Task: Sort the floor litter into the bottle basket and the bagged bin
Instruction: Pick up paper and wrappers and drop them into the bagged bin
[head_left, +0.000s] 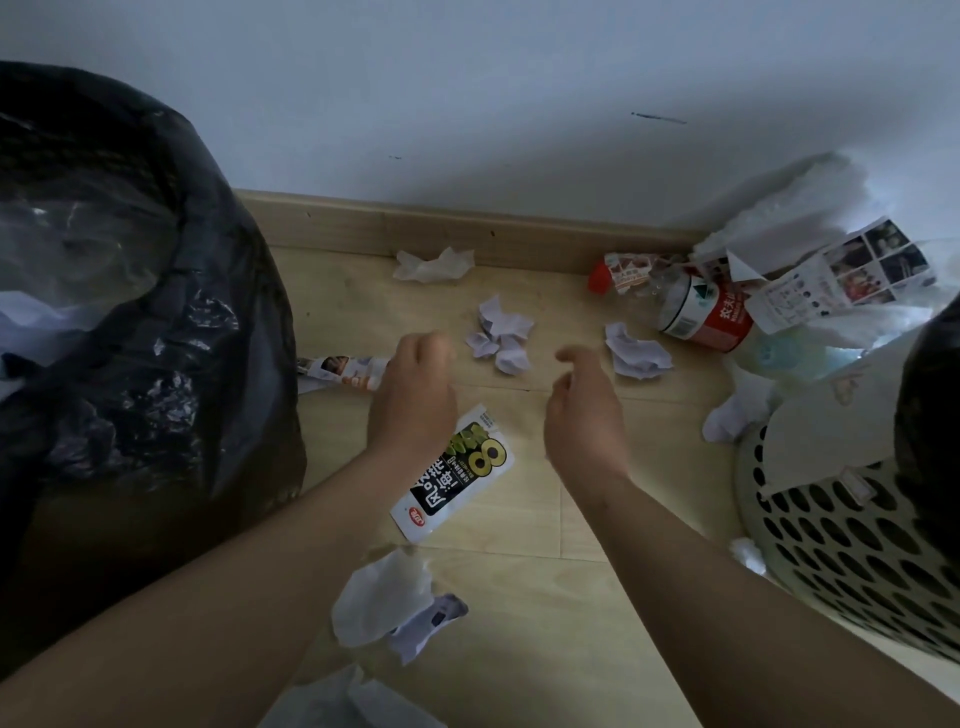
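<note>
While my right hand (587, 415) hangs slack and my left hand (413, 387) curls, contents unclear, the bottle (696, 312) and paper scraps (501, 332) await sorting.

My left grip (410, 400) and right grip (582, 415) are bare hands; left forearm (234, 571) and right forearm (727, 566) bare too.

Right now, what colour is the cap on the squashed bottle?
Red. The bottle cap shows best in the head view.

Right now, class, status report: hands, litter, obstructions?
Left hand at rolled wrapper, grip unclear. Right hand open, empty. Bottle and crumpled paper on floor. Nothing blocking.
</note>
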